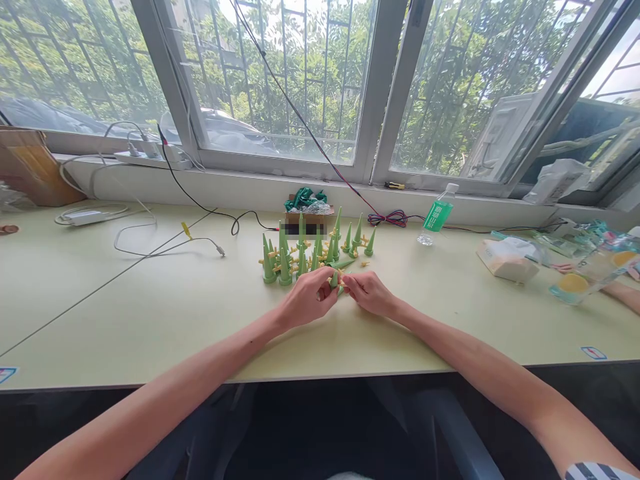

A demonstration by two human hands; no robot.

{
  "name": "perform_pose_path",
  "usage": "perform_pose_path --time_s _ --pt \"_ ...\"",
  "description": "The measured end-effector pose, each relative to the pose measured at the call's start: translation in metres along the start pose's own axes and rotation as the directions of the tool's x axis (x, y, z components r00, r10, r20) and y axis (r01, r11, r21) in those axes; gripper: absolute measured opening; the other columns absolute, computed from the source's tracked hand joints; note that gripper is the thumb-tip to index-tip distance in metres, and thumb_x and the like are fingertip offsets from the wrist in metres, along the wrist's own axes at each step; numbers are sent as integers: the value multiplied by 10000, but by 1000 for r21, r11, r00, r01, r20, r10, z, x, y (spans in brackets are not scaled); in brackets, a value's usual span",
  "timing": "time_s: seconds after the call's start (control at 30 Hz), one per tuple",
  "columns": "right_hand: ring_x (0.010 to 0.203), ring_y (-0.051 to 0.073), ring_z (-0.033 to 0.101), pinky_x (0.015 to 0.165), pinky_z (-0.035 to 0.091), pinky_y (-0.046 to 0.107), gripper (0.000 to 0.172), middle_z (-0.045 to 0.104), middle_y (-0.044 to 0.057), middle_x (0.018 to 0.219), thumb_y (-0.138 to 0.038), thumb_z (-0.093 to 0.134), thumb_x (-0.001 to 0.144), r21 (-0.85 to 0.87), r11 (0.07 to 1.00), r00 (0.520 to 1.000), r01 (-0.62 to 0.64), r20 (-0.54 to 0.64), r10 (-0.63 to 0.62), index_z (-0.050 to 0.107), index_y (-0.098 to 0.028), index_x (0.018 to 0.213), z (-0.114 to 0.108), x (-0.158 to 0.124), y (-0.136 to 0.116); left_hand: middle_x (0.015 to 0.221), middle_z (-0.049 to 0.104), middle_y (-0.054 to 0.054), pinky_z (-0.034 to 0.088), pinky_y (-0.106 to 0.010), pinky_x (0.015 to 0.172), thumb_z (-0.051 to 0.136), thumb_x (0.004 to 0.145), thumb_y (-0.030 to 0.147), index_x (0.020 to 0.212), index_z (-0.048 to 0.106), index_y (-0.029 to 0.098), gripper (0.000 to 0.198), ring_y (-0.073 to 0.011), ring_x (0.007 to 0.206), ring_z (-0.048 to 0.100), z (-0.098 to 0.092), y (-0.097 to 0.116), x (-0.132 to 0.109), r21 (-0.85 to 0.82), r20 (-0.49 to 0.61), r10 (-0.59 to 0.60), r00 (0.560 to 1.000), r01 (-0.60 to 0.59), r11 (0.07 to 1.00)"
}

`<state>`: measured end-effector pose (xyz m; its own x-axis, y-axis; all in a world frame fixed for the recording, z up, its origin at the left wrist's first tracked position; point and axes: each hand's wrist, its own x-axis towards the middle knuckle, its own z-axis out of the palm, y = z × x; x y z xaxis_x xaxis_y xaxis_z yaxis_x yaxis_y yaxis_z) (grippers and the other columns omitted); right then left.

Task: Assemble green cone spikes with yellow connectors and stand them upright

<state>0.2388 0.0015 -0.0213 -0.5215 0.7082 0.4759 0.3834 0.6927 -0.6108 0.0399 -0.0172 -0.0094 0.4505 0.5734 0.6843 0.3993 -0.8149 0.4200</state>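
Near the middle of the table, my left hand (311, 295) is closed around a green plastic cone (334, 280), whose lower part is hidden by the fingers. My right hand (371, 293) meets it from the right, its fingertips pinched on a small yellow piece (343, 283) against the cone. Just beyond both hands stand several upright green cones (285, 268) with round bases, and yellow pegs stick out among them. One green cone (343, 263) lies on its side behind my fingers. A loose yellow piece (365, 264) rests right of the group.
Behind the cones sits a small box (309, 220) with green wrapping. A water bottle (438, 215) and a tissue pack (507, 259) stand to the right, near a clear jug-like container (585, 280). Cables (150, 250) cross the left side. Another person's arm (623, 293) shows at far right.
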Motion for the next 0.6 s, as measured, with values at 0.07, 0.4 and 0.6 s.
perform_pose_path --time_s 0.07,0.4,0.6 --pt "493 96 385 542 331 239 556 416 -34 505 -516 302 1020 -6 1000 1000 -13 -4 12 463 -181 607 0 0 0 602 506 59 412 -195 512 579 851 161 912 571 187 68 -76 483 476 1 -1 -1 9 0 16 1000 -16 1000" --pt "507 116 429 544 348 249 516 474 -20 517 -515 333 1015 2 1000 996 -29 -83 29 516 -183 664 0 0 -2 663 535 43 399 -182 506 574 864 163 898 564 177 38 -61 489 469 1 1 3 -1 -40 -38 998 38 999" --pt "503 103 395 538 331 251 508 457 -25 532 -485 327 1019 -12 1000 997 -19 -73 18 448 -186 627 0 1 -3 696 527 33 396 -182 497 568 859 155 855 556 174 23 -57 487 469 2 -1 2 4 -28 -2 1000 3 1000"
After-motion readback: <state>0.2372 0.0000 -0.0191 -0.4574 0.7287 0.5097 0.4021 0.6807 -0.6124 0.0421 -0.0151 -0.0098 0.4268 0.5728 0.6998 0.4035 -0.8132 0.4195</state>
